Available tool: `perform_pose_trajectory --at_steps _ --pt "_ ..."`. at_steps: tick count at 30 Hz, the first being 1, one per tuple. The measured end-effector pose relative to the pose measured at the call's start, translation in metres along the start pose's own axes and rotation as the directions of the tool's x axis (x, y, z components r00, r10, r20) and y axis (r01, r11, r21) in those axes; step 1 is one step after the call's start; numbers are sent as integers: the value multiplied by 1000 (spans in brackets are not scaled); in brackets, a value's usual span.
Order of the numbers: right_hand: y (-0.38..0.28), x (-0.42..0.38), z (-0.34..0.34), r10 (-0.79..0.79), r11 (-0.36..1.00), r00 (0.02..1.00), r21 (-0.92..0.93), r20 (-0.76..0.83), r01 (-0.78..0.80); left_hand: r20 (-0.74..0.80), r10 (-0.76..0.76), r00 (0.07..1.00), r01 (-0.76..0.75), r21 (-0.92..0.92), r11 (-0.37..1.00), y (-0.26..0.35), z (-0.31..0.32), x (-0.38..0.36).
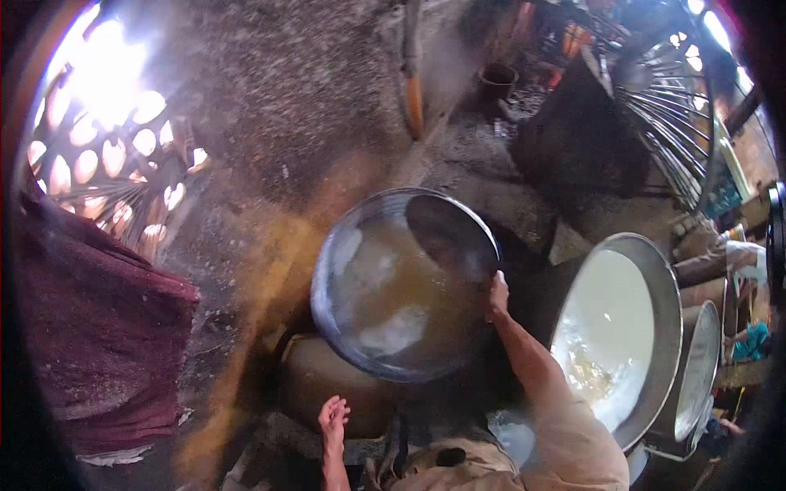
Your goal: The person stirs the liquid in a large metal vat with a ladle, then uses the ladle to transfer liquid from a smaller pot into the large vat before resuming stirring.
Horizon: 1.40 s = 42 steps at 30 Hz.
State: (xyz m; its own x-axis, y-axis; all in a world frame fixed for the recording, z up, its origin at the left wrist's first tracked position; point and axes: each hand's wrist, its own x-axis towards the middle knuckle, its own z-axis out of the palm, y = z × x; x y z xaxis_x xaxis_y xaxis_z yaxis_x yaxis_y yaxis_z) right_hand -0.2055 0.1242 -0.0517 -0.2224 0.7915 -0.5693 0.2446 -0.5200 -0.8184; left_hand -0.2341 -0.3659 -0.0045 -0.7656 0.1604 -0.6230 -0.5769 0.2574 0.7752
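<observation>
A wide round metal basin (385, 303) with yellowish-brown liquid is in the middle of the head view, a dark shadow across its upper right. My right hand (497, 296) grips its right rim. Below the basin's lower left side is my left hand (334, 414), apart from the rim, fingers loosely bent and nothing visible in them. Behind that hand stands a large rounded brownish vessel (323, 380), partly hidden under the basin. To the right of my right arm, a big metal pan (667, 327) holds white liquid (610, 303), foamy near its lower edge.
Another metal pan (697, 368) sits beyond the white liquid. A dark red cloth (106, 327) hangs at left. Up ahead are a wooden pole (413, 98), a small clay pot (498, 78) and a dark sheet (581, 131). A person in teal (749, 342) is at far right.
</observation>
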Motion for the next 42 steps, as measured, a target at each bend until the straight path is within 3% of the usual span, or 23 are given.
perform_pose_trajectory --at_steps 1,2,4,6,9,11,13,16,17,19,21,24,25,26,28,29,31,32,34,35,36,38,42 --pt "38 33 1 -238 941 971 -244 19 236 -70 -70 995 70 -1 998 -2 -13 -7" --pt "84 65 -4 -458 768 884 -457 98 449 -136 -139 981 139 -9 990 -7 -23 -13" --pt "129 61 15 -38 997 996 -74 -82 32 -205 -231 951 230 -27 973 -27 -47 -24" --pt "190 61 19 142 956 989 -252 -38 -147 -235 -256 938 262 -6 965 -47 -65 -35" --pt "285 46 25 260 914 939 -371 225 -164 -288 -311 905 324 -3 946 -49 -73 -47" --pt "331 30 32 284 952 807 -249 517 -175 -351 -374 859 390 -25 920 -35 -69 -50" --pt "360 22 41 182 977 619 -67 764 -204 -359 -364 859 384 -18 923 -37 -70 -46" --pt "408 46 47 340 940 507 -265 792 -216 -323 -292 900 303 -17 953 -43 -74 -43" --pt "319 -12 63 464 881 603 -269 649 -389 -282 -230 932 231 -29 972 -45 -75 -43" --pt "249 -55 65 430 901 618 -272 658 -338 -292 -234 927 231 -44 972 -30 -63 -38" --pt "219 -74 51 395 919 639 -271 660 -287 -293 -240 926 234 -56 971 -21 -51 -36" --pt "185 -89 24 347 933 552 -221 758 -283 -202 -140 969 124 -89 988 -17 -30 -26" --pt "165 -82 7 304 822 239 -127 922 -555 -170 -88 982 76 -78 994 -13 -20 -24" --pt "153 -87 -12 283 833 262 -101 922 -544 -134 -34 990 25 -68 997 -10 -9 -23" --pt "71 -132 -42 403 915 520 -315 754 -252 -64 14 998 -19 -69 997 -6 14 -15" --pt "65 -125 -63 376 926 548 -288 748 -243 -21 51 998 -52 -63 997 -3 28 -13" --pt "58 -105 -123 474 846 378 -293 795 -446 36 89 995 -88 -29 996 8 61 -19" --pt "41 -116 -151 451 858 409 -260 793 -443 73 102 992 -100 -20 995 0 71 -12" --pt "-12 -148 -206 349 917 426 -210 835 -339 199 297 934 -305 12 952 -21 103 8" --pt "-24 -148 -220 596 803 488 -468 637 -370 230 283 931 -263 -110 958 4 130 -16" --pt "-41 -157 -251 598 798 524 -387 607 -462 266 290 919 -271 -108 957 17 150 -30" --pt "-78 -190 -298 526 832 637 -495 563 -249 363 151 919 -152 -26 988 30 187 -52" --pt "-54 -190 -422 534 808 760 -489 370 -329 571 181 801 -250 44 967 30 274 -98"
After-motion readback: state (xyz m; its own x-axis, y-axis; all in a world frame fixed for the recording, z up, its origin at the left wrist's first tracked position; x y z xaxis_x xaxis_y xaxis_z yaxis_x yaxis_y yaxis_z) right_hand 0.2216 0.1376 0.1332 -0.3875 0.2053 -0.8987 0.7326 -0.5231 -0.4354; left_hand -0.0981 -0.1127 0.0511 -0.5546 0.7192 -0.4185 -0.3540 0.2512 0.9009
